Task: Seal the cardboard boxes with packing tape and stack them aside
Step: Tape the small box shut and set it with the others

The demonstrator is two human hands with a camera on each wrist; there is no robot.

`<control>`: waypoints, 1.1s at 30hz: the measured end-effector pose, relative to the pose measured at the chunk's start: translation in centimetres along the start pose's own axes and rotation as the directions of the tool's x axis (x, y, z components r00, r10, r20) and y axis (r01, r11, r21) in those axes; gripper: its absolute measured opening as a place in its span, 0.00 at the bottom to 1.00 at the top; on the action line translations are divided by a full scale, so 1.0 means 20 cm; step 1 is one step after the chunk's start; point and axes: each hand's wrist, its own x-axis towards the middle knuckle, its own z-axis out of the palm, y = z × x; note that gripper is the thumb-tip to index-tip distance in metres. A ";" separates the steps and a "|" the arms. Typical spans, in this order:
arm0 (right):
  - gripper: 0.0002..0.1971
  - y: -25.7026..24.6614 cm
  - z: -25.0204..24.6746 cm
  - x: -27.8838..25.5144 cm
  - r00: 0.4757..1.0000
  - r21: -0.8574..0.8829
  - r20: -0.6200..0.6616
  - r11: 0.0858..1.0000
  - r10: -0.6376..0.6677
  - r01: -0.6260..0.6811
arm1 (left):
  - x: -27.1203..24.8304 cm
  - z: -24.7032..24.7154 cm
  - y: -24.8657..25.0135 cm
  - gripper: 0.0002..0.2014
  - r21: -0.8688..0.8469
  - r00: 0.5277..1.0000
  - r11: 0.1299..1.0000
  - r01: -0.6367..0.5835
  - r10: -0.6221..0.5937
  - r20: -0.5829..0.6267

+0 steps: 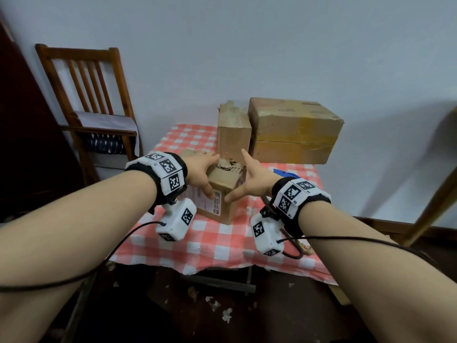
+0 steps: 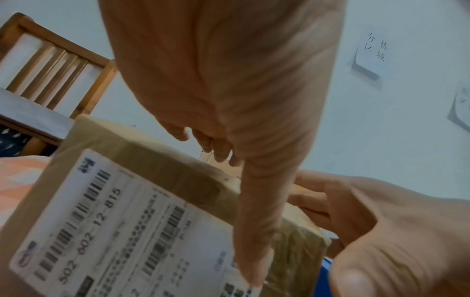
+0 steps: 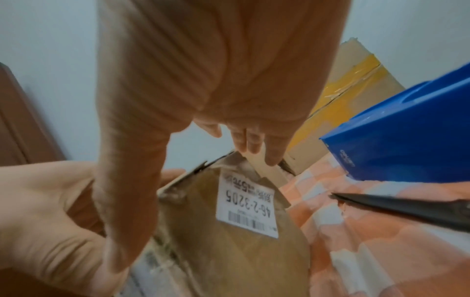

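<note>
Small cardboard box (image 1: pixel 222 191) sits near the middle of the tabletop (image 1: pixel 217 243), on a red-and-white checked cloth, with one corner toward the viewer. Its top edge is torn and ragged. A white shipping label (image 2: pixel 106 227) covers its near left face. Left hand (image 1: pixel 201 169): grip spread, fingers laid over the far left top edge, thumb flat against the labelled face. Right hand (image 1: pixel 249 179): grip spread, fingers straight along the right side of the box, thumb touching the near corner. A tall narrow box (image 1: pixel 233 134) stands just behind the small one. A larger box (image 1: pixel 294 131) with yellow tape stands at the far right. A blue object (image 3: pixel 404 132) lies right of the small box; scissor blades (image 3: pixel 406 209) lie near it.
</note>
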 end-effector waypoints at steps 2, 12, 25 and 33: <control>0.64 0.02 -0.03 -0.01 0.999 0.023 -0.017 0.999 -0.032 0.033 | 0.03 0.01 0.01 0.54 0.026 1.000 1.000 -0.013 0.013 0.003; 0.43 -0.04 -0.03 0.01 0.996 -0.167 -0.005 0.983 -0.085 0.083 | 0.03 0.11 0.03 0.62 0.115 0.996 0.993 -0.023 0.013 0.083; 0.49 -0.04 -0.01 0.07 0.995 -0.506 0.074 0.857 -0.067 0.095 | 0.06 0.13 0.05 0.60 0.187 0.999 0.982 0.001 -0.011 0.050; 0.46 -0.04 0.00 0.07 0.987 -0.601 0.098 0.782 -0.129 0.162 | 0.05 0.13 0.05 0.59 0.162 0.999 0.987 -0.002 -0.005 0.046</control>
